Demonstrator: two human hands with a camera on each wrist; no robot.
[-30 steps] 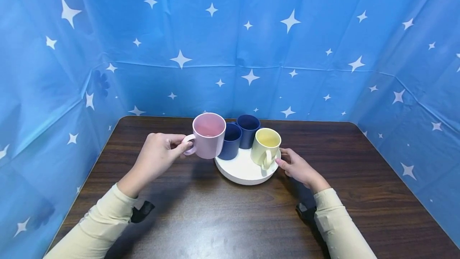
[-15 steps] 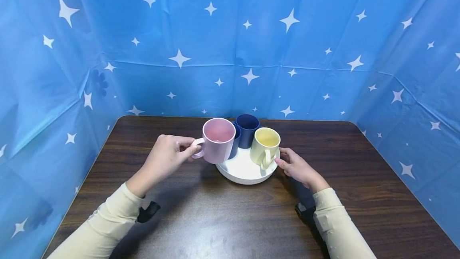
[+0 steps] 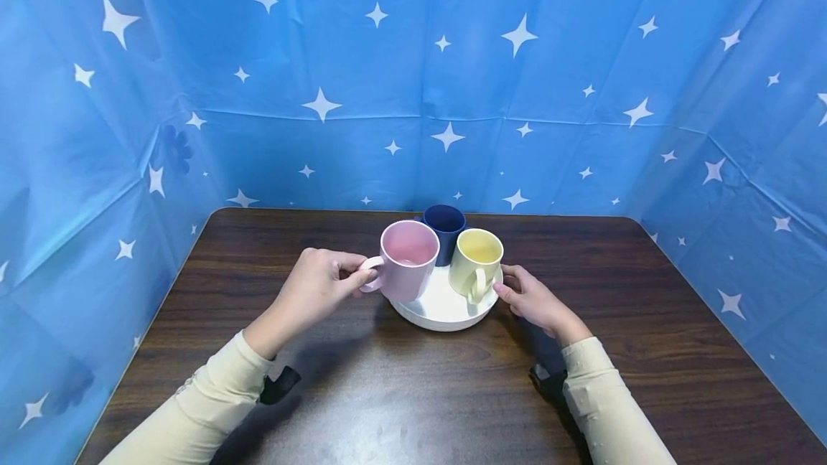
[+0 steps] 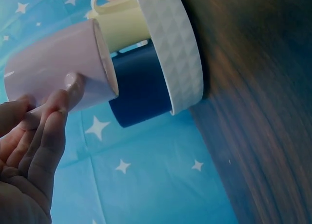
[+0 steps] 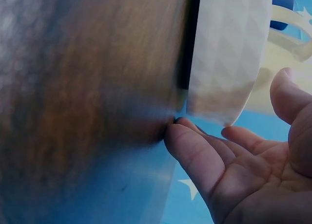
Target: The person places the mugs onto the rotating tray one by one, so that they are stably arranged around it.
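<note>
My left hand [image 3: 326, 285] pinches the handle of a pink mug [image 3: 407, 271], holding it upright above the left side of a round white tray [image 3: 439, 314]. In the left wrist view, a gap shows between the pink mug [image 4: 58, 63] and the tray's faceted wall [image 4: 178, 53]. A yellow mug [image 3: 477, 264] stands on the tray's right side, handle toward me. Behind stands a dark blue mug [image 3: 444, 224]; a second dark blue one is hidden by the pink mug in the head view. My right hand [image 3: 536, 303] rests at the tray's right edge, fingers loosely bent beside its wall [image 5: 224, 53].
The tray stands on a dark wooden table [image 3: 388, 393], toward its far edge. Blue cloth with white stars [image 3: 413, 77] hangs behind and at both sides. Black straps [image 3: 281, 384] sit at the wrists.
My left hand has carried the pink mug to the right and slightly nearer, over the tray, covering the left dark blue mug. The right hand and the tray have stayed in place.
</note>
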